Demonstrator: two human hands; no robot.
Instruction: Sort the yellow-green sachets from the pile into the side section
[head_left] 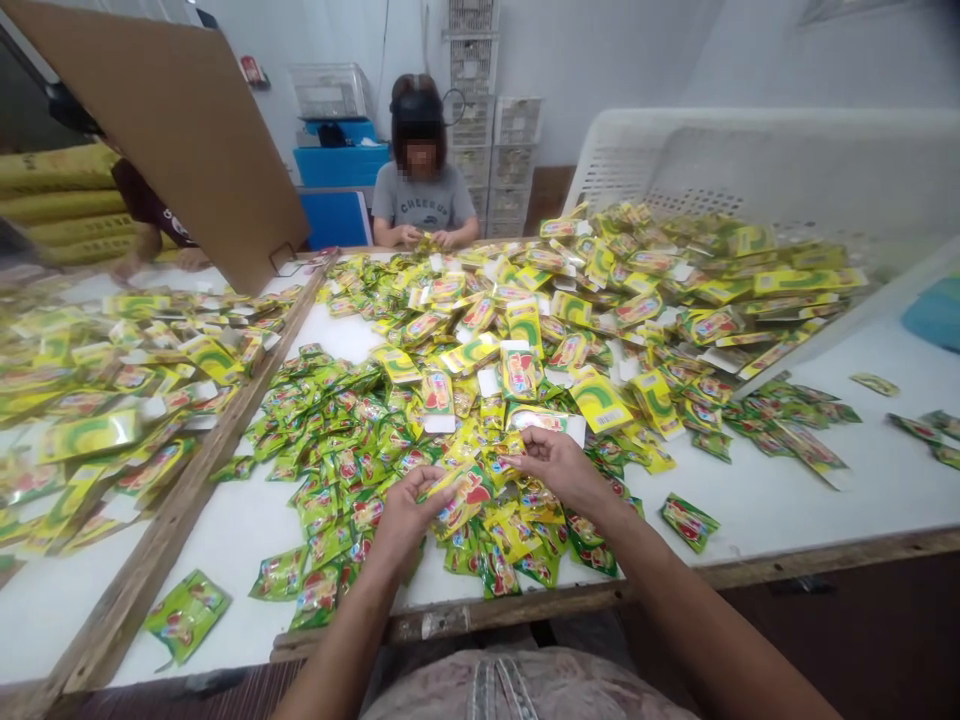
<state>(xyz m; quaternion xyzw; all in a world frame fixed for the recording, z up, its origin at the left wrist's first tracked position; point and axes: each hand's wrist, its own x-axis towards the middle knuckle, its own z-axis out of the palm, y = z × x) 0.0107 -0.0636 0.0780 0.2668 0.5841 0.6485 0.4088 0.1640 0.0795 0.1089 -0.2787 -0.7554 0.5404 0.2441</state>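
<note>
My left hand (pixel 405 515) is closed on a yellow packet with a red picture (pixel 461 497), held just above the white table (pixel 240 520). My right hand (pixel 559 465) hovers to the right of it, fingers curled and pinched on the edge of a yellow packet (pixel 538 420) at the near side of the heap. Under both hands lie many small green sachets (pixel 337 470). A large pile of yellow and green packets (pixel 570 310) spreads across the table beyond the hands.
A person in a grey shirt (pixel 420 200) sits at the far side handling packets. A tilted white plastic crate (pixel 750 170) spills packets at the right. A cardboard sheet (pixel 180 130) leans at the left. A wooden strip (pixel 187 490) divides the tables. Another packet heap (pixel 90 400) lies left.
</note>
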